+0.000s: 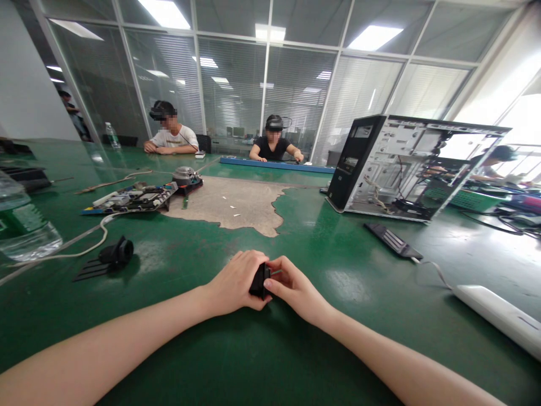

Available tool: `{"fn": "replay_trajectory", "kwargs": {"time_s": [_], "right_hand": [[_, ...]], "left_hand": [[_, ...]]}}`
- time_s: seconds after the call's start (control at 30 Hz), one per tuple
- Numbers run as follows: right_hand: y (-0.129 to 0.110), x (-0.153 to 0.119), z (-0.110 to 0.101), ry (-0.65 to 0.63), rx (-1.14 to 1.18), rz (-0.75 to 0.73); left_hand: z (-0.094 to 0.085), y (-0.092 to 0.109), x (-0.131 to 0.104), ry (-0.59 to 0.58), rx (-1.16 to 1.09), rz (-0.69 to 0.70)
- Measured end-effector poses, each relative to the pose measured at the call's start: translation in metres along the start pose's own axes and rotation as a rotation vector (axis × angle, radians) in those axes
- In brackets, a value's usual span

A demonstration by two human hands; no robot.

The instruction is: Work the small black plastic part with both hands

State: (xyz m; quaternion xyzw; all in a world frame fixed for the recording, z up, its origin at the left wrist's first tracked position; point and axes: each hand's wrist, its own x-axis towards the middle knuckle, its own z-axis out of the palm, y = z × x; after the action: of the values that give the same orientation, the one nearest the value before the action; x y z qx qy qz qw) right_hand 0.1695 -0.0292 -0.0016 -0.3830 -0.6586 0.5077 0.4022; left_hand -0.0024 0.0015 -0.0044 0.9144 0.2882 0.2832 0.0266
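Just above the green table [203,349], a small black part [258,281] is held between my two hands near the middle of the view. My left hand [234,282] wraps round its left side, fingers over the top and thumb below. From the right, my right hand [291,285] pinches at the part's edge with thumb and fingers. What lies between those right fingertips is partly hidden. Farther left on the table lies a black piece with a round collar and thin prongs [116,254].
An open computer case [393,169] stands at the back right. A circuit board [131,197] lies back left, near a water bottle [27,220]. A white power bank [499,316] with a cable is at the right. Two people sit across the table.
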Motion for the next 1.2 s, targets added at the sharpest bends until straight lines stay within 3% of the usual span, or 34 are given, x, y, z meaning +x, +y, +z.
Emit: {"fn": "replay_trajectory", "kwargs": {"time_s": [0.23,0.57,0.87,1.2], "right_hand": [[-0.0035,-0.0049,0.0019,-0.013,0.014,-0.047],[-0.0014,-0.0002,0.0033,0.050,-0.014,0.002],[-0.0063,-0.0050,0.0001,-0.022,-0.001,-0.052],[-0.0036,-0.0008,0.0025,0.074,0.001,-0.024]], "left_hand": [[-0.0014,0.0000,-0.0003,-0.009,0.001,0.021],[-0.0026,0.0011,0.0006,0.000,-0.012,-0.003],[-0.0011,-0.0001,-0.0006,-0.004,0.005,0.002],[-0.0008,-0.0001,-0.0002,0.019,-0.035,0.024]]}}
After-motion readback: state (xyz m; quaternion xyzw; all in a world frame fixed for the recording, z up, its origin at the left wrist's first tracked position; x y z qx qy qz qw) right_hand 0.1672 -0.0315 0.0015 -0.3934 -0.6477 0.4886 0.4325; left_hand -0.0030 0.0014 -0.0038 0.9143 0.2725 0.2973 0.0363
